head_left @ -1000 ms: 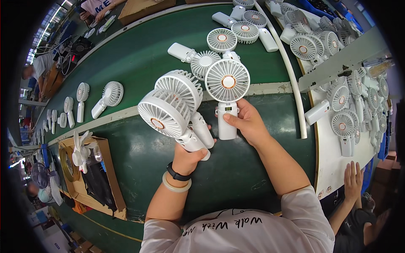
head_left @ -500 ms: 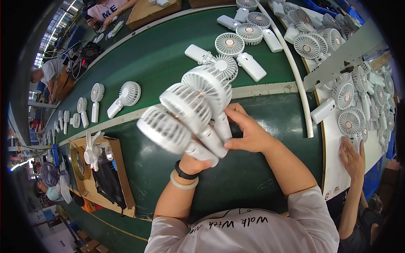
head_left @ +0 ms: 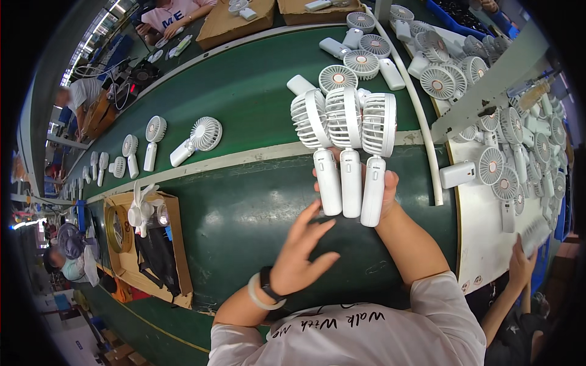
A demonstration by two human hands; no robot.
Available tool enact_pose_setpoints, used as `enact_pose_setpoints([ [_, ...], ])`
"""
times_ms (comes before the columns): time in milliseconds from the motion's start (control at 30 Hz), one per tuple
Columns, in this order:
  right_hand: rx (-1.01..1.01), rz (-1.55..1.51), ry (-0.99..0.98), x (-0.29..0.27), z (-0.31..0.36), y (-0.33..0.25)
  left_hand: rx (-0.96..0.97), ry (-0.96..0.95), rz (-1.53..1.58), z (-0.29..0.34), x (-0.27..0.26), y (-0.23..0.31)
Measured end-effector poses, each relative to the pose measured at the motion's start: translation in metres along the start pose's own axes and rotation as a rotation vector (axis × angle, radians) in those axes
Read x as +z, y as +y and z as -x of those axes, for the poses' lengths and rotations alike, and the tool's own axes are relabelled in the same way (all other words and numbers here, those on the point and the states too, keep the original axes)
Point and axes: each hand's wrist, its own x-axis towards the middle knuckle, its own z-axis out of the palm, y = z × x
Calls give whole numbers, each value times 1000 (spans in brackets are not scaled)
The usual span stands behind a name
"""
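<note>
R hand (head_left: 389,192) grips three white handheld fans (head_left: 345,119) side by side over the green bench (head_left: 238,244), fingers wrapped behind the handles (head_left: 351,186), thumb at R edge. L hand (head_left: 302,259) (w/ dark wristband (head_left: 267,282) + pale bangle (head_left: 259,294)) is empty, just beside them, fingers spread.

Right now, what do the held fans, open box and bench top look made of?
Held fans: likely moulded plastic, satin white, given thin ribs and soft highlights.
Open box: probably cardboard, matte brown, thin bare walls.
Bench top: semi-gloss green, light reflecting; rubber or painted unclear.
</note>
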Motion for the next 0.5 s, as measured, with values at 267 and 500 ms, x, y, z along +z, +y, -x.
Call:
enact_pose_setpoints([
  [267, 38, -88, -88, -6, 2, -3, 224, -110, 431, 6, -130, 107],
  [500, -6, -43, -56, -15, 10, -14, 372, -227, 257, -2, -145, 163],
])
